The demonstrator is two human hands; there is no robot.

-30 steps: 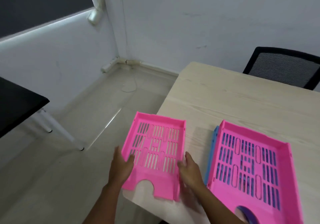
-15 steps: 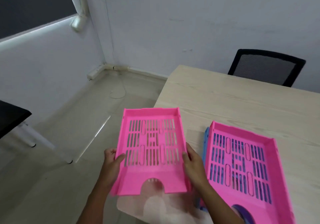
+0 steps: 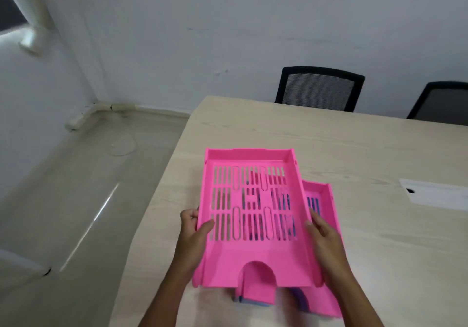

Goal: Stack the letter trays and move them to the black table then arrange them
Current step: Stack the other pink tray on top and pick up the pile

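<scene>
I hold a pink slotted letter tray point(image 3: 253, 258) in both hands, lifted above the light wood table point(image 3: 367, 154). My left hand point(image 3: 193, 233) grips its left wall and my right hand point(image 3: 323, 238) grips its right wall. Under it lies a second pink tray point(image 3: 320, 197), mostly covered, with only its right side and front showing. A blue tray edge point(image 3: 250, 301) and a purple piece point(image 3: 301, 300) peek out beneath the stack at the front. The black table is out of view.
Two black mesh chairs point(image 3: 319, 88) point(image 3: 440, 103) stand behind the table's far edge. A white cable plate point(image 3: 435, 195) is set into the tabletop at right. Glossy grey floor point(image 3: 76, 200) lies to the left, with a white pipe point(image 3: 33, 22) on the wall.
Both hands have carried the pink tray to the right, from beside the other pink tray to over it. The view has swung right, and the black table has dropped out of sight.
</scene>
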